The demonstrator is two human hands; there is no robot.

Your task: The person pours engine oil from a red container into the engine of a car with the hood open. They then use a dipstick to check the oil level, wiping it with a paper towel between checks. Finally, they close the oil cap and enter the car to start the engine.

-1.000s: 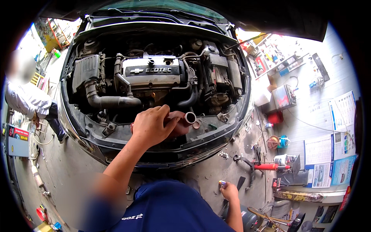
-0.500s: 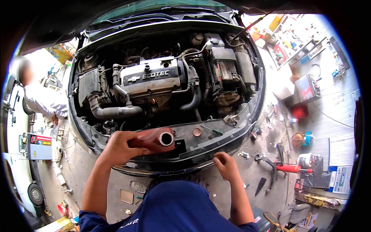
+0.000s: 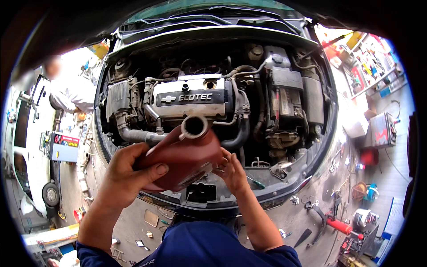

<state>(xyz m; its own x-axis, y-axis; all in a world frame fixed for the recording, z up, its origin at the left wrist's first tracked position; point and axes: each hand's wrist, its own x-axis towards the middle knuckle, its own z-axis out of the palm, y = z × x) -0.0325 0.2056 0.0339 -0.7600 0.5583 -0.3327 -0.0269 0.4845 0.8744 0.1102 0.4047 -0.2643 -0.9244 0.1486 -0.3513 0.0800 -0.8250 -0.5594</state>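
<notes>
1. workshop floor (image 3: pixel 307 218) of bare concrete spreads under an open-bonnet car (image 3: pixel 213 196), seen from above by a person leaning over its front edge.
2. left hand (image 3: pixel 126 175) is wrapped around the lower side of a dark red plastic jug (image 3: pixel 182 158), thumb laid across its face and fingers curled underneath.
3. right hand (image 3: pixel 231 171) presses against the jug's opposite side, fingers close together and partly hidden behind it; how firmly it grips cannot be told.
4. between the two hands the jug is tilted, its uncapped round white spout (image 3: pixel 195 127) pointing up and away from the person, toward the engine.
5. just beyond the spout sits the silver engine cover (image 3: pixel 191 100), with a black hose (image 3: pixel 235 135) curving beside the right hand and a grey intake pipe (image 3: pixel 133 133) above the left hand.
6. farther right of the right hand, a battery (image 3: pixel 284 95) sits in the engine bay.
7. well to the right of the hands, a red-handled tool (image 3: pixel 338 224) and loose parts lie on the floor.
8. far left of the left hand, another person in a white shirt (image 3: pixel 71 93) stands beside a white vehicle (image 3: pixel 29 147).
</notes>
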